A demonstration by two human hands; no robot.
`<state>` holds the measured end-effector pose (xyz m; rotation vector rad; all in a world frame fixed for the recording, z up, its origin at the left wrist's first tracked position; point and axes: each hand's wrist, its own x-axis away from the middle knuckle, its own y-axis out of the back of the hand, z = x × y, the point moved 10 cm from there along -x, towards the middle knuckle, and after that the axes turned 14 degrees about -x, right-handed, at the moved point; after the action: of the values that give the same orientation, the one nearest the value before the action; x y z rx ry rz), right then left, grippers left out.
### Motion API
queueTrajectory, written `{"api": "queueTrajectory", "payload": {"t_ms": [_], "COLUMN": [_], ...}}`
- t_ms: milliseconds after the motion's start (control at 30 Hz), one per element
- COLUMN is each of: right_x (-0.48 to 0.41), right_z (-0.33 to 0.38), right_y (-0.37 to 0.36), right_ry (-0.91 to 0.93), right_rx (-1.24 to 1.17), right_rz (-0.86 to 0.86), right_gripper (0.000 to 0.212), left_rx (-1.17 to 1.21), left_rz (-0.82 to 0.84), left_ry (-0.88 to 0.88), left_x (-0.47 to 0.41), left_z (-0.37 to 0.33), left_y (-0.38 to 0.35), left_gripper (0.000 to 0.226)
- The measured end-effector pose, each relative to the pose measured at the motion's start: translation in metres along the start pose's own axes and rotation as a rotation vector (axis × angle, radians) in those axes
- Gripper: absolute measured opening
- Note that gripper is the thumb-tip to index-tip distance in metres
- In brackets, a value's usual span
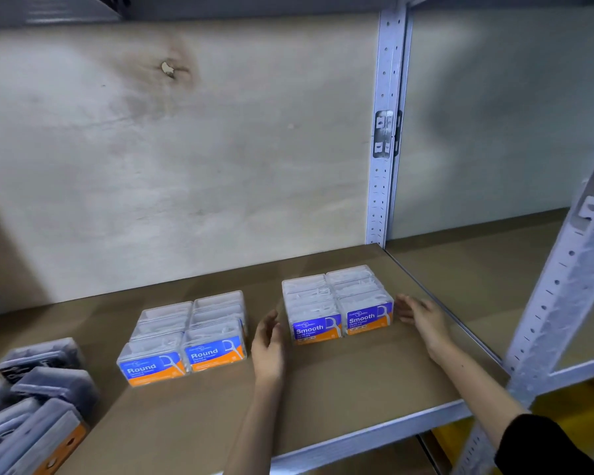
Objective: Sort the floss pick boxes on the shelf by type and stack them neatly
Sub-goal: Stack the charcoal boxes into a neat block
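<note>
Several grey boxes (31,406): loose heap far left of the Smooth boxes (338,303), closest to the camera
Left hand (268,344): fingers loose and spread, holding nothing, just beside the Smooth boxes' left side
Right hand (422,318): same deal, fingertips at the Smooth boxes' right side, can't tell if touching
Round boxes (186,337): tidy two-wide block, left of the Smooth boxes
Smooth boxes: two-wide block on the shelf (323,389), labels facing front
Upright post (384,132): behind the Smooth boxes, slightly right
</note>
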<state>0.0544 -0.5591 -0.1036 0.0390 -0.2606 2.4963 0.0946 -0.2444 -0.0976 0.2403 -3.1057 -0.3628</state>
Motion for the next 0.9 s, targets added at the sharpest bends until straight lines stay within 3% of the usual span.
{"api": "queueTrajectory", "payload": {"t_ms": [233, 333, 467, 600, 800, 900], "right_x": [0.04, 0.071, 0.112, 0.145, 0.172, 0.181], "right_z": [0.013, 0.022, 0.025, 0.02, 0.014, 0.015], "right_y": [0.0, -0.02, -0.059, -0.1, -0.155, -0.181], "right_ry": [0.077, 0.121, 0.158, 0.194, 0.271, 0.301], "right_rx": [0.356, 0.533, 0.719, 0.819, 0.863, 0.825], "right_rz": [0.153, 0.303, 0.516, 0.678, 0.791, 0.807], "right_gripper": [0.017, 0.03, 0.011, 0.014, 0.021, 0.024], "left_rx": [-0.216, -0.389, -0.625, -0.787, -0.922, -0.896], "left_rz": [0.075, 0.137, 0.231, 0.311, 0.273, 0.128], "left_ry": [-0.084, -0.149, -0.217, -0.256, -0.298, -0.309], "left_x": [0.037, 0.053, 0.071, 0.082, 0.08, 0.072], "left_z": [-0.003, -0.01, -0.016, -0.017, -0.019, -0.023], "left_y": [0.014, 0.016, 0.019, 0.03, 0.084, 0.124], "left_gripper": [0.026, 0.022, 0.024, 0.025, 0.029, 0.029]}}
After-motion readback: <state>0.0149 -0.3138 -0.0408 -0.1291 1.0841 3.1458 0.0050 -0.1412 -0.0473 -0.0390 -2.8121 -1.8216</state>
